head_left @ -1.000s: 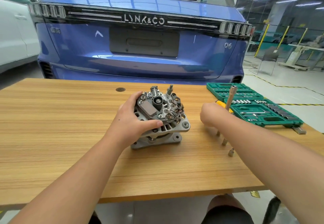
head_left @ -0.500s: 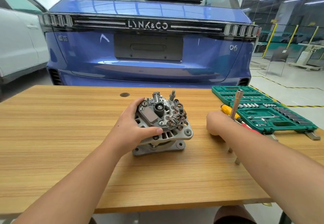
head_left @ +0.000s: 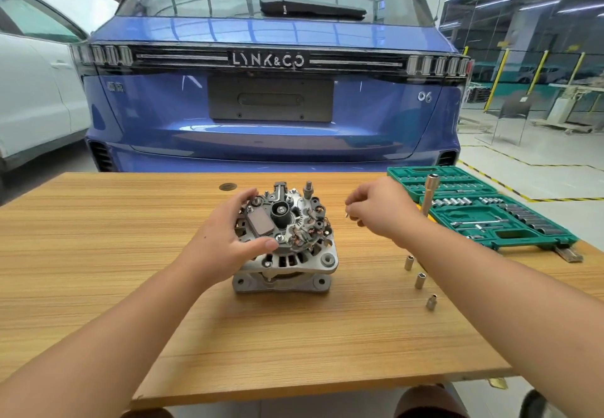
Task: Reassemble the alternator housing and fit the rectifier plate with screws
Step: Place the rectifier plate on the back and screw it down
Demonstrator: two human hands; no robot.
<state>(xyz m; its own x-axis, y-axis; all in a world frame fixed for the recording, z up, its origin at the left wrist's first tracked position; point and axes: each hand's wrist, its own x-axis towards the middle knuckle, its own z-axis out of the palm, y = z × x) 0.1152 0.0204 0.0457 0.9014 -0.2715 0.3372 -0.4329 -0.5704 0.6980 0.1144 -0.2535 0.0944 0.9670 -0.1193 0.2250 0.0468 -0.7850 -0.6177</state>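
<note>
The alternator (head_left: pixel 287 241) sits mid-table (head_left: pixel 130 287), left hand (head_left: pixel 225 241) wrapped on its left side. The right hand (head_left: pixel 382 208) hangs in the air just right of it, clear of the housing, fingers pinched on something too small to tell. Three sockets (head_left: pixel 420 280) stand in a row on the table nearer the front edge, right of the alternator. The socket case (head_left: pixel 483 211) lies open at the far right corner, a driver (head_left: pixel 428 193) standing up before it. Behind the table: a car (head_left: pixel 271 107), another car (head_left: pixel 32 90) to its left.
</note>
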